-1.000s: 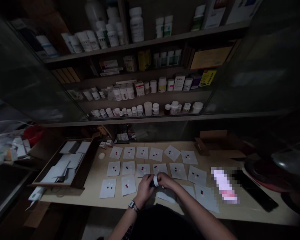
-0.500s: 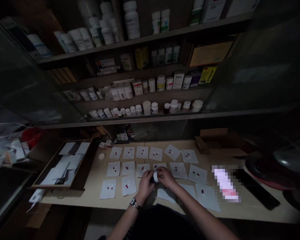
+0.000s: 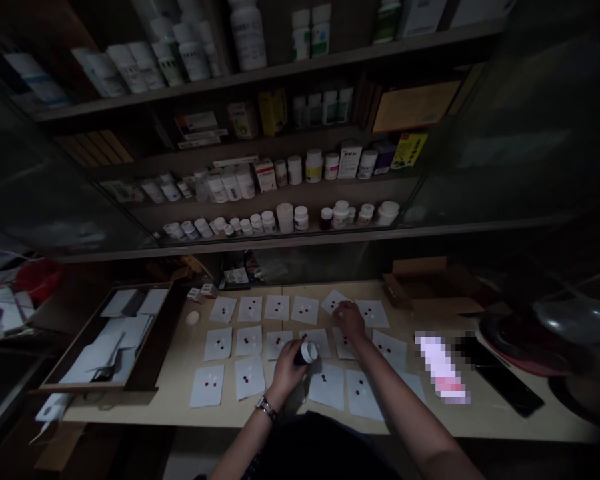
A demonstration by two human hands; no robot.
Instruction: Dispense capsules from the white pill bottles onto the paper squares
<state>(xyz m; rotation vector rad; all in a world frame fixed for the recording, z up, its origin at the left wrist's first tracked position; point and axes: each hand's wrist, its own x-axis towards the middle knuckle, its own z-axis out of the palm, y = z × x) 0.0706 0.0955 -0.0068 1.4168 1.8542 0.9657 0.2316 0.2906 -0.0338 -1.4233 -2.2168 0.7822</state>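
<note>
My left hand (image 3: 289, 369) is wrapped round a small dark bottle with a white top (image 3: 307, 353), tilted to the right above the table. My right hand (image 3: 351, 320) is at the back row, its fingers drawn together over a white paper square (image 3: 333, 301); whatever they hold, if anything, is hidden. Several similar squares lie in rows, among them a front one (image 3: 326, 395), most with dark red and white pills on them. My right forearm covers parts of some squares. A round white lid (image 3: 193, 318) lies on the table's left side.
A wooden drawer tray (image 3: 153, 360) with paper stacks stands at left. Small boxes (image 3: 209, 291) sit at the table's (image 3: 177, 357) back. An open cardboard box (image 3: 433, 310) and a dark phone (image 3: 513, 387) are at right. Shelves of medicine bottles (image 3: 314, 166) rise behind.
My right hand has left the bottle's top and moved up and right to a back-row paper. My left hand still holds the bottle, now tilted with its top showing. The view has shifted slightly.
</note>
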